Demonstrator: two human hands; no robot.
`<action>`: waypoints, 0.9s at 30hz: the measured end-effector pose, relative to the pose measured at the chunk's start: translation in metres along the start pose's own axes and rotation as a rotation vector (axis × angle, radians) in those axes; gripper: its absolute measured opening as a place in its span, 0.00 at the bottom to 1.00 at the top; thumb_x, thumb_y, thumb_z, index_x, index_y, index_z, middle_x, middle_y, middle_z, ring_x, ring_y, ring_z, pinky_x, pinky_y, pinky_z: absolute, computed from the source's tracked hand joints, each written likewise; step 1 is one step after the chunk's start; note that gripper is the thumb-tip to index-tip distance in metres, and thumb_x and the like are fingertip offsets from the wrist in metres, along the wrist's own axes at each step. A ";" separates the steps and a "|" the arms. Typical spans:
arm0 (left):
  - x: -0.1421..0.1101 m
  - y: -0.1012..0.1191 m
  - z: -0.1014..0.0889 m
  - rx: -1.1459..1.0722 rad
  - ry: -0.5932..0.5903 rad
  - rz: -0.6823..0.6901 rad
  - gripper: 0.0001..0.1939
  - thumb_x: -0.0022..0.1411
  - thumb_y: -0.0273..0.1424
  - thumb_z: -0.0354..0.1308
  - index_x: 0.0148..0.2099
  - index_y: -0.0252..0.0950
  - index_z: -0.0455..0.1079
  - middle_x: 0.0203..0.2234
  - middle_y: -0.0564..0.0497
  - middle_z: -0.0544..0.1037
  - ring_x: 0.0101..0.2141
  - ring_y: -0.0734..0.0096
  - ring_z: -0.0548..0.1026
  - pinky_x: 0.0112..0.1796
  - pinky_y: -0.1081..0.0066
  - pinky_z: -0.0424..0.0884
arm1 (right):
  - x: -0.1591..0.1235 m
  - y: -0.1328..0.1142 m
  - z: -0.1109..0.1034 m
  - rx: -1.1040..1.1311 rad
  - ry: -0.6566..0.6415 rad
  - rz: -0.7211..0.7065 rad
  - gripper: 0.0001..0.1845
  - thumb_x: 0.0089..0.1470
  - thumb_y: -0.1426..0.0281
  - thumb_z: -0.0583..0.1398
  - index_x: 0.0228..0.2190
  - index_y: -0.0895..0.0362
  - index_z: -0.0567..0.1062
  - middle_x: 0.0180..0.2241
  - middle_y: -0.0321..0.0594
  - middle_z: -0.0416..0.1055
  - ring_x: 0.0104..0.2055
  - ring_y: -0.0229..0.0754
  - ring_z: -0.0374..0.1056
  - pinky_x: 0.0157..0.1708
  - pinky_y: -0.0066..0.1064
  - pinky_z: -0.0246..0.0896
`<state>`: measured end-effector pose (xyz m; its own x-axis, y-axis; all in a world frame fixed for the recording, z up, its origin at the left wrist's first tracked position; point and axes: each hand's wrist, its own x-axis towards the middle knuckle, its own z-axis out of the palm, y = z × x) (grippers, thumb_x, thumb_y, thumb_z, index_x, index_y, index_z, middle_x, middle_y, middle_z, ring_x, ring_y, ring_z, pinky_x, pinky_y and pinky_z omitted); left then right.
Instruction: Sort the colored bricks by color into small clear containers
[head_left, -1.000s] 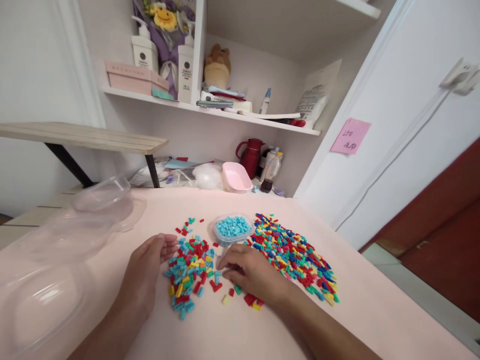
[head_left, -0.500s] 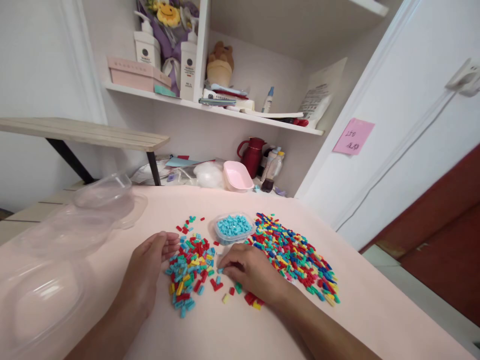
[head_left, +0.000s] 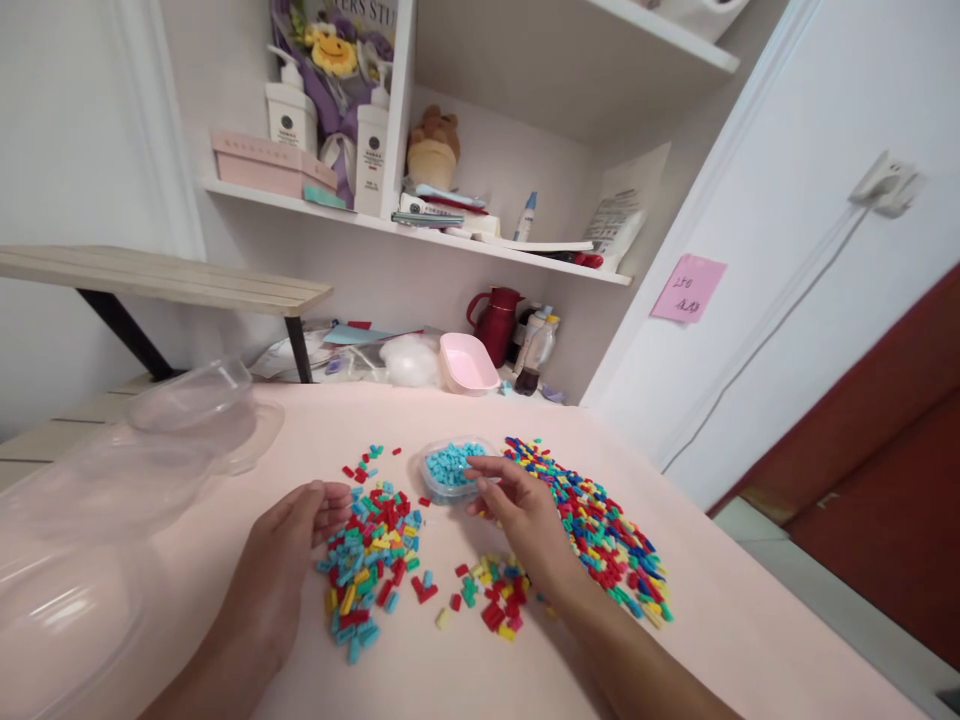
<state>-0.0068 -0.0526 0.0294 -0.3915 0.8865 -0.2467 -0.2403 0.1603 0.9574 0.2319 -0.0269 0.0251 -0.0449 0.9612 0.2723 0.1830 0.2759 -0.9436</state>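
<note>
Over the right side of a small clear tub [head_left: 424, 482] of light blue toy bricks [head_left: 451, 463] is my right hand [head_left: 521, 510], its thumb and fingers apart with nothing visible between them. My left hand [head_left: 296, 525] rests at the left edge of a mixed brick pile [head_left: 375, 560], fingers loosely curved and holding nothing that I can see. That pile has light blue, red, yellow and green bricks. Beneath my right wrist lies a smaller group of red, yellow and green bricks [head_left: 495, 595]. A larger multicoloured brick heap [head_left: 607, 530] spreads to the right, partly hidden by my right hand.
Clear plastic containers [head_left: 191, 400] stand on the left of the pink tabletop [head_left: 420, 670]. At the back are a pink basin [head_left: 469, 362], a dark red jug [head_left: 496, 325] and bottles [head_left: 536, 355]. A wooden stand [head_left: 165, 280] juts in from the left, below shelves [head_left: 480, 245].
My right hand has risen from the loose bricks to the tub, and its fingers have spread. More of the small brick group now shows. My left hand stays beside its pile.
</note>
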 end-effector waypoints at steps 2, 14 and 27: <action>0.000 0.001 0.000 0.003 0.001 0.006 0.15 0.49 0.41 0.58 0.34 0.35 0.75 0.31 0.47 0.80 0.34 0.65 0.76 0.39 0.65 0.71 | -0.002 -0.003 -0.002 -0.058 -0.019 -0.041 0.14 0.58 0.62 0.58 0.41 0.56 0.78 0.30 0.38 0.75 0.28 0.39 0.70 0.31 0.30 0.64; -0.002 0.001 0.002 -0.032 -0.015 -0.002 0.14 0.49 0.40 0.59 0.33 0.35 0.75 0.30 0.49 0.80 0.34 0.65 0.76 0.39 0.65 0.71 | -0.016 -0.003 0.008 -0.435 -0.543 -0.372 0.10 0.56 0.74 0.60 0.35 0.51 0.81 0.37 0.38 0.75 0.39 0.38 0.72 0.40 0.28 0.67; -0.002 0.000 0.002 -0.004 -0.022 -0.010 0.14 0.50 0.40 0.58 0.33 0.36 0.75 0.29 0.49 0.80 0.34 0.65 0.76 0.39 0.66 0.70 | -0.011 -0.008 0.008 -0.400 -0.442 -0.306 0.09 0.53 0.76 0.61 0.32 0.53 0.80 0.34 0.36 0.77 0.36 0.38 0.72 0.38 0.28 0.65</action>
<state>-0.0047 -0.0538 0.0304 -0.3698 0.8941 -0.2525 -0.2476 0.1671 0.9543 0.2235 -0.0401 0.0283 -0.5348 0.7763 0.3338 0.4440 0.5942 -0.6707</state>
